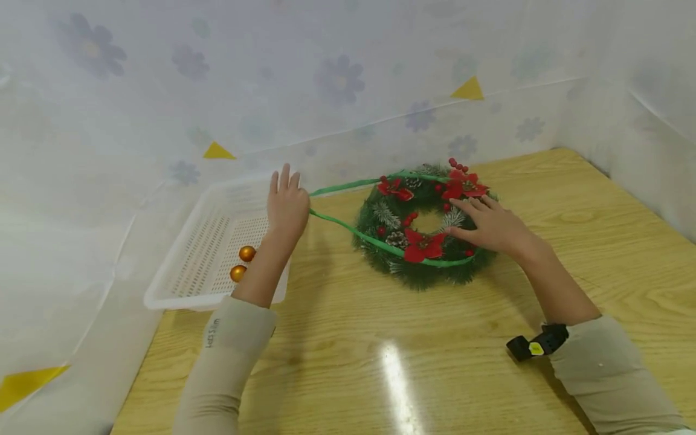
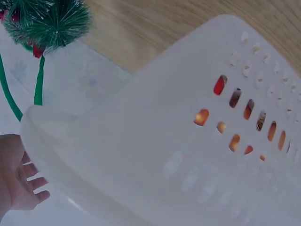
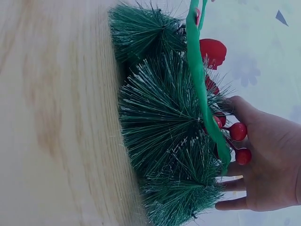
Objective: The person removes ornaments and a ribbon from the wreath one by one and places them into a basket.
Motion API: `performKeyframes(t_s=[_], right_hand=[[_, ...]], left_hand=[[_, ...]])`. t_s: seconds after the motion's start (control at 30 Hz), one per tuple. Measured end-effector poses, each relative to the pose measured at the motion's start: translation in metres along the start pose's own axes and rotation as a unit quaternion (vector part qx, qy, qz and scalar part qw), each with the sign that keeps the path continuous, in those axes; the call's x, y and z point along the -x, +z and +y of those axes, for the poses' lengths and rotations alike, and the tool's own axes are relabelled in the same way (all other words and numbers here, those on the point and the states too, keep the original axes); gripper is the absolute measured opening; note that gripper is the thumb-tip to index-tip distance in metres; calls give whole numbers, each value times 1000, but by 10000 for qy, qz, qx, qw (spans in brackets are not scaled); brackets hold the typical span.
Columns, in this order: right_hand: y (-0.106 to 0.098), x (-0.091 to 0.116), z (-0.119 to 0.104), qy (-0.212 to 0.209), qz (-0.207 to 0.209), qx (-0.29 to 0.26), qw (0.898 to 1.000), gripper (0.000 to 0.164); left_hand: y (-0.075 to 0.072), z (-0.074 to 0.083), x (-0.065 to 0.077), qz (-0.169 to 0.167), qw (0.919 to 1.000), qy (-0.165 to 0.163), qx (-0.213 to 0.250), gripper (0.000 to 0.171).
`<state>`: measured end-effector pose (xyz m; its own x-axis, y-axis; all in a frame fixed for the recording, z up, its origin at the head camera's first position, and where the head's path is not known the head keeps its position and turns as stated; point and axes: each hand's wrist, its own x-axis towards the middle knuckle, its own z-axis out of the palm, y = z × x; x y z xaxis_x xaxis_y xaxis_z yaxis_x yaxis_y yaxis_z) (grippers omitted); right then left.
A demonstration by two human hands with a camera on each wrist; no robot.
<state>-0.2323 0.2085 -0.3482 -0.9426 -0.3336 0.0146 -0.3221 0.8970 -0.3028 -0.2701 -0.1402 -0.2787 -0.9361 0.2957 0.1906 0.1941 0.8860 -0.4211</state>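
Observation:
A green Christmas wreath point(image 1: 421, 278) with red poinsettia flowers, pine cones, frosted sprigs and red berries lies on the table. A green ribbon loop point(image 1: 386, 246) stretches over its top, two strands running left to my left hand point(image 1: 288, 208). That hand holds the loop's end above the basket's right side, its other fingers extended upward; its thumb is hidden in the head view. My right hand point(image 1: 495, 226) is spread over the wreath's right side, fingertips at a poinsettia point(image 1: 466, 184). In the right wrist view, red berries point(image 3: 238, 131) stand beside the palm, the ribbon's bend near the fingers.
A white perforated plastic basket point(image 1: 163, 295) stands at the table's left, holding shiny gold balls point(image 1: 247, 253). Red and orange contents show through its slots in the left wrist view. Floral sheeting point(image 1: 337, 121) with yellow triangles closes the back and sides around the wood-grain table point(image 1: 348, 350).

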Motion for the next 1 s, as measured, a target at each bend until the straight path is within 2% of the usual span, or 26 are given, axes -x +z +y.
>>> performKeyframes(t_s=[0.2, 0.37, 0.57, 0.7, 0.77, 0.87, 0.93, 1.0], right_hand=[[0, 0, -2, 53, 6, 127, 9999, 77], [-1, 0, -3, 136, -20, 248, 9996, 79], [-1, 0, -3, 162, -20, 295, 9994, 80], [-1, 1, -3, 151, 23, 320, 9994, 79], [-1, 1, -2, 150, 44, 334, 9993, 79], [-2, 1, -2, 133, 56, 355, 9993, 79], [-3, 1, -2, 137, 49, 361, 9992, 79], [-3, 2, -2, 143, 38, 363, 9992, 79]], left_hand=[[-4, -19, 3, 229, 9995, -173, 115, 5], [-8, -37, 7, 608, 9973, -367, 207, 10], [-15, -59, 14, 1483, 9857, -677, 432, 12], [-16, -68, 16, 2247, 9700, -691, 621, 15], [-14, -67, 15, 2721, 9575, -501, 815, 15], [-12, -60, 13, 3369, 9343, 128, 1156, 12], [-12, -51, 11, 3584, 9213, 646, 1364, 11], [-12, -39, 11, 3634, 9127, 1163, 1461, 11]])
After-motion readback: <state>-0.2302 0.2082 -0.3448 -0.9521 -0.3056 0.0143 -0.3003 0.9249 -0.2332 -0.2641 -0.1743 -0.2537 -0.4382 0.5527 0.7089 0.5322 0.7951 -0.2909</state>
